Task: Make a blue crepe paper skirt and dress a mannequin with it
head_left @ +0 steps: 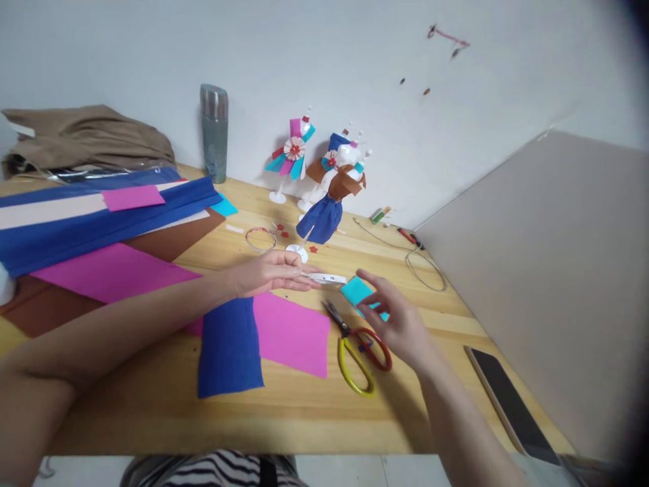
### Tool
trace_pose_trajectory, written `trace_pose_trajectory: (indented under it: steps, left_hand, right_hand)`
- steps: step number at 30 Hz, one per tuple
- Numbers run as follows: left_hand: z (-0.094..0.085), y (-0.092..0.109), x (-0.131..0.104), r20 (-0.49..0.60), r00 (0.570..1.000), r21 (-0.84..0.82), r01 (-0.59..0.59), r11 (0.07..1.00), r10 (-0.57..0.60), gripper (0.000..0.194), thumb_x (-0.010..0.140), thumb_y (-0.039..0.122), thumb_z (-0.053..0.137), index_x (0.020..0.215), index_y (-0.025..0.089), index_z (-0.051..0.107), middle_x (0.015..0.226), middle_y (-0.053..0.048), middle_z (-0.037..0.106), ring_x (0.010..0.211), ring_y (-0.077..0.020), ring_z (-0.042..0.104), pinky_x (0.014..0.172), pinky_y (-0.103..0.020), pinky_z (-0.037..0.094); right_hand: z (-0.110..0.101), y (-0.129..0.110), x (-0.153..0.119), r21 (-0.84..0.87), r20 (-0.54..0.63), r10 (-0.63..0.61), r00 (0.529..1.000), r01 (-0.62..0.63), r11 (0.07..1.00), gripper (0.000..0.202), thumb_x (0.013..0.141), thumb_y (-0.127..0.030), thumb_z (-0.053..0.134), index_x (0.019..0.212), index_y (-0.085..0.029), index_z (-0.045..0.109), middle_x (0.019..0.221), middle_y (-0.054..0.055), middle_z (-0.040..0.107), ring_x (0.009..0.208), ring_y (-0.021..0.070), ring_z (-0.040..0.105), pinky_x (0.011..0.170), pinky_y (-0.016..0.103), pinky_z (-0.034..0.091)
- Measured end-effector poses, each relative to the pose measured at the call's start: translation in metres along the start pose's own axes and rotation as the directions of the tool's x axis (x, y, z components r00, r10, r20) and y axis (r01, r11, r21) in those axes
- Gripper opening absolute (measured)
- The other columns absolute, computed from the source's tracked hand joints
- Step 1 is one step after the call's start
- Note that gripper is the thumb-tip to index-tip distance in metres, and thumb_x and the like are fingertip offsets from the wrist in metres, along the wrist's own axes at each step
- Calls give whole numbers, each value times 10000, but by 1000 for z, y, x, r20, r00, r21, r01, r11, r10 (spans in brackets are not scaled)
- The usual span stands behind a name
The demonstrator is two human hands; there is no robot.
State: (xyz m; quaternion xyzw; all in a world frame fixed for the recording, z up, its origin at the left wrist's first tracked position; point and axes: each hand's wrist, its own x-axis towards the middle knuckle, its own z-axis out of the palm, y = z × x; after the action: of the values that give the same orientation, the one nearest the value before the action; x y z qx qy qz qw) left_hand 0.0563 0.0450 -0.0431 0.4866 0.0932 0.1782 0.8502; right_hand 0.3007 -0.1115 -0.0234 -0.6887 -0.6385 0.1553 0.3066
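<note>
In the middle, my left hand [271,272] pinches a thin white band with dark blue print [327,279], perhaps a tape roll seen edge-on. Just to its right, my right hand [393,314] has its fingers apart, over a turquoise piece of cloth [357,291]; whether it touches the cloth I cannot tell. Below both hands lie scissors [347,331] with one yellow and one red handle. A blue cloth piece [230,348] overlaps a pink cloth piece [294,331] under my left forearm.
Small stands dressed in cloth outfits [322,220] are at the back, near red flower pieces [282,233] and a ring [261,239]. A flask [214,135] stands by folded fabrics [101,230] at left. A cable [426,274] and a phone [507,399] lie at right.
</note>
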Motion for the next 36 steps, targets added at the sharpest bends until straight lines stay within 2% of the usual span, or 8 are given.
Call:
trace_pose_trajectory:
  steps: [4, 6, 10, 14, 17, 24, 29, 36]
  left_hand:
    - [1, 0, -1, 26, 1000, -7, 5, 1000, -5, 352, 813, 371, 814, 763, 125, 567, 1381, -198, 638, 1117, -253, 721, 1118, -453, 463]
    - [1, 0, 0, 28, 1000, 7, 9, 1000, -9, 377, 814, 378, 811, 738, 133, 535, 1383, -194, 636, 1086, -243, 732, 1066, -425, 503]
    - [-1, 2, 2, 23, 1000, 70, 14, 997, -16, 369, 819, 420, 786, 832, 141, 545, 1388, -191, 623, 881, -208, 770, 800, -344, 597]
    - [-4, 6, 3, -73, 996, 171, -48, 984, 61, 321, 859, 427, 719, 954, 147, 594, 965, -89, 731, 617, -124, 706, 533, -216, 502]
    - [-6, 7, 5, -133, 976, 219, -139, 966, 171, 313, 835, 434, 726, 845, 158, 580, 671, 20, 616, 488, -73, 583, 457, -186, 420]
    - [-7, 4, 11, -254, 897, 398, -243, 885, 361, 364, 847, 500, 671, 742, 189, 513, 495, 71, 486, 428, -51, 410, 436, -173, 292]
    - [-1, 6, 8, -264, 861, 537, -243, 808, 434, 393, 868, 533, 639, 728, 189, 510, 494, 73, 445, 443, -57, 377, 454, -192, 265]
    - [3, 11, 6, -253, 852, 576, -249, 779, 459, 392, 863, 523, 631, 708, 182, 515, 500, 70, 432, 459, -59, 384, 471, -192, 275]
  right_hand:
    - [13, 15, 29, 262, 168, -85, 982, 39, 964, 307, 840, -330, 650, 1123, -216, 684, 855, 57, 714, 753, 197, 691, 687, 328, 562]
    - [17, 22, 37, 257, 154, -122, 980, 80, 963, 167, 844, -331, 663, 948, -210, 712, 826, 55, 710, 738, 188, 671, 672, 316, 543]
    - [10, 39, 42, 125, 101, -183, 978, 170, 977, 120, 839, -275, 652, 896, -210, 735, 860, 65, 732, 781, 205, 679, 702, 333, 547]
    - [1, 54, 43, 46, 208, -179, 962, 173, 984, 226, 832, -213, 597, 981, -242, 764, 799, 49, 746, 620, 194, 660, 577, 328, 532]
    - [-1, 53, 42, 82, 203, -178, 963, 165, 983, 234, 824, -235, 615, 975, -276, 790, 839, 54, 770, 631, 215, 679, 553, 344, 532]
    - [14, -6, 51, 286, -56, -48, 997, 62, 956, 227, 851, -434, 680, 880, -218, 743, 690, 25, 689, 524, 134, 553, 485, 277, 461]
    - [27, -65, 75, 593, -114, 42, 993, 34, 805, 271, 707, -398, 798, 913, -233, 738, 727, 4, 672, 555, 114, 529, 498, 258, 434]
    - [30, -86, 91, 523, -156, -10, 988, 92, 848, 183, 713, -364, 753, 680, -208, 665, 560, -28, 575, 496, 96, 448, 497, 261, 375]
